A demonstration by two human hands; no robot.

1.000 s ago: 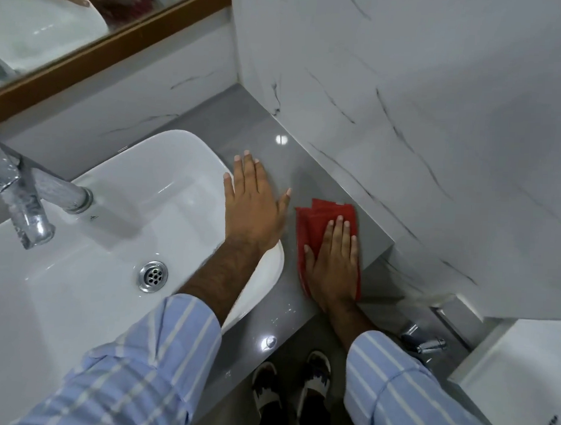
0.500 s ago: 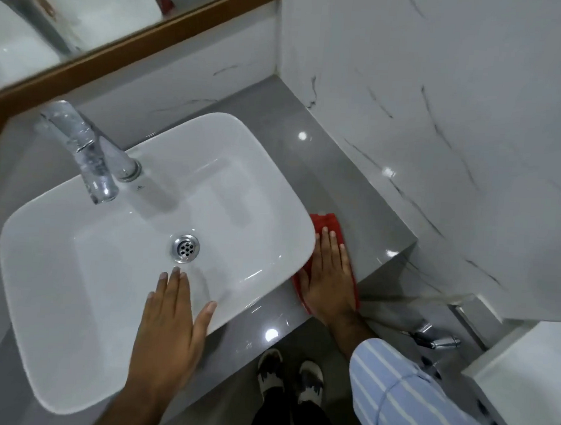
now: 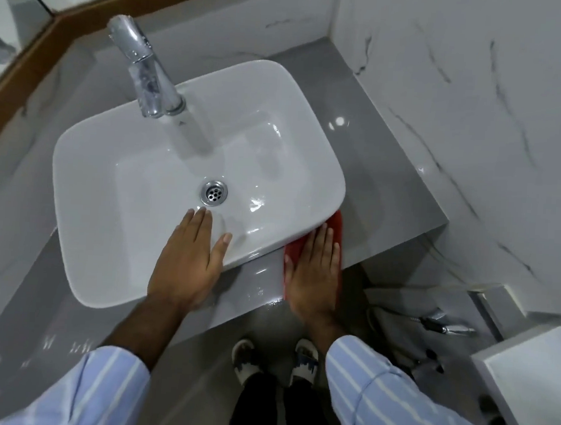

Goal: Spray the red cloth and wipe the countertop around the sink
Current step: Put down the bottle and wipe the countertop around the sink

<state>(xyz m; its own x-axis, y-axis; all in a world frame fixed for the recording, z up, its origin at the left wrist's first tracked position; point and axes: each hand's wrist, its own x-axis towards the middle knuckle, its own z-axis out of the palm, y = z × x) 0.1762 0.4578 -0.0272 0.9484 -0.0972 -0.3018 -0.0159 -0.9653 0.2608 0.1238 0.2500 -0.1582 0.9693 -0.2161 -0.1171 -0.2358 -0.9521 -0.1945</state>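
Marble-veined white walls [image 3: 474, 92] close in the right side and back of a small washroom, with a wood-framed mirror [image 3: 88, 0] running along the upper left. The grey counter [image 3: 372, 171] is glossy and throws back spots of light, so it looks smooth and probably slick where damp. On it sits a white basin [image 3: 139, 159] with a chrome tap [image 3: 144, 65] and a drain [image 3: 213, 192].

The left hand [image 3: 188, 262] lies flat with its fingers spread open on the basin's near rim, gripping nothing. The right hand [image 3: 315, 272] is pressed palm down, fingers extended and together, on the red cloth [image 3: 337, 225], which lies on the counter at the basin's near right corner, its far edge tucked against the basin wall.

The cloth looks thin, soft and light; it should fold and slide easily, and flat palm pressure suits it better than a pinch. Near the counter's front edge it could slip off. Judging by this, wiping is under way, with the front strip and left side likely left
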